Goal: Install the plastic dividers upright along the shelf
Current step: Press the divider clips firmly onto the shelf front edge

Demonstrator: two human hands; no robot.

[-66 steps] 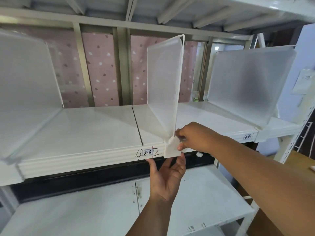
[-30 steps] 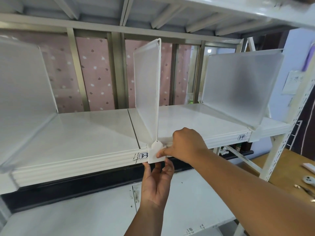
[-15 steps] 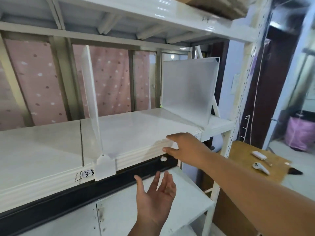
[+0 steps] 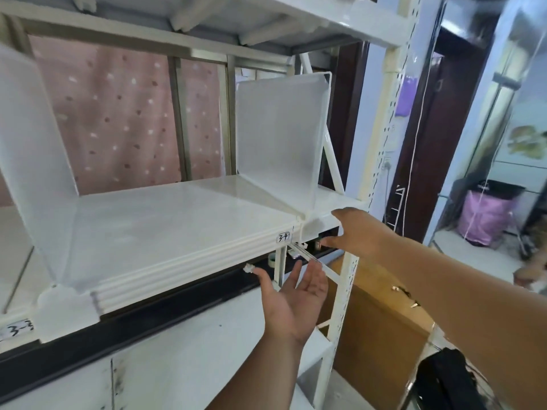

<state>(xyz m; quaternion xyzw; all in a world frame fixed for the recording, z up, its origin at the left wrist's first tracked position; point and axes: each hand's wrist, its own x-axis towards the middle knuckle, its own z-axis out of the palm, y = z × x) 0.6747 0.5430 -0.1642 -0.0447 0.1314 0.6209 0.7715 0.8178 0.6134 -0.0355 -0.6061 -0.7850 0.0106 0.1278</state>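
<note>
A frosted plastic divider (image 4: 35,161) stands upright at the left, its white clip (image 4: 66,309) hooked over the front edge of the white shelf (image 4: 177,220). A second frosted divider (image 4: 281,137) stands upright at the shelf's right end, beside the label "3-4". My right hand (image 4: 358,232) is open, reaching toward the shelf edge just right of that divider's base, holding nothing. Palm up and empty, my left hand (image 4: 296,297) is open below the shelf's front edge.
A white perforated upright post (image 4: 381,143) bounds the rack on the right. A lower shelf (image 4: 177,350) sits beneath a black rail. Behind hangs a pink dotted curtain (image 4: 112,119). A wooden table (image 4: 381,315) stands to the right, and a pink bag (image 4: 485,214) farther back.
Both hands have let go of the middle divider's clip, which stays on the shelf edge. The view and my hands have shifted right toward the divider at the shelf's right end.
</note>
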